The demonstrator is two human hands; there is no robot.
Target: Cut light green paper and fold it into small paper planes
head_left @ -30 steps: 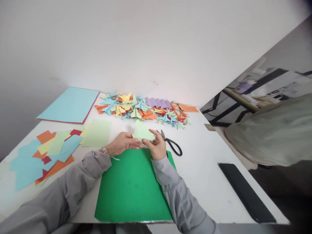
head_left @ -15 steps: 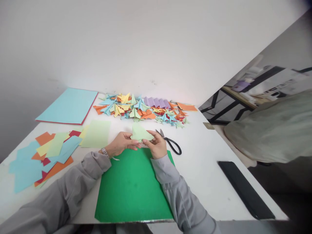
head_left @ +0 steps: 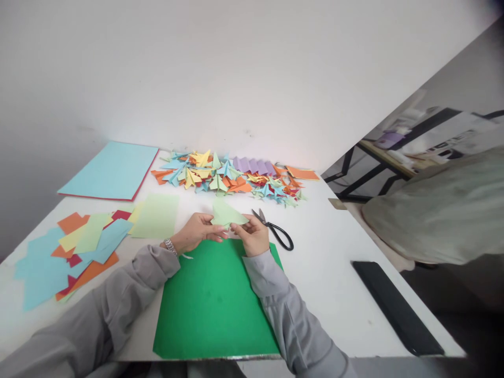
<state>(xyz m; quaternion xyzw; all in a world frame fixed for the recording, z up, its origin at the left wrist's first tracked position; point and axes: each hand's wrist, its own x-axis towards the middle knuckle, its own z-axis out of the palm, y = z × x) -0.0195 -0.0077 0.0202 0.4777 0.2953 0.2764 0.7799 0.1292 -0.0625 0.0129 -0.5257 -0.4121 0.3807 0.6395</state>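
A folded piece of pale green paper [head_left: 227, 214] is held up between my two hands, over the far edge of a green board [head_left: 216, 299]. My left hand [head_left: 197, 231] pinches its left side, with a metal watch band at the wrist. On the paper's right side, my right hand [head_left: 254, 234] is closed, thumb in front and fingers behind. Black-handled scissors [head_left: 280, 235] lie just right of my right hand, blades slightly apart.
Folded paper planes [head_left: 191, 176] are heaped along the wall, beside a pleated purple paper [head_left: 254, 166]. Loose coloured sheets [head_left: 92, 236] lie left, near a large light blue sheet [head_left: 110, 170]. A black flat object [head_left: 396, 307] rests at right. Another person's clothing [head_left: 429, 210] shows beyond the table.
My right fingers have shifted slightly on the folded paper, and more of its right tip shows. Both hands otherwise stay in nearly the same place.
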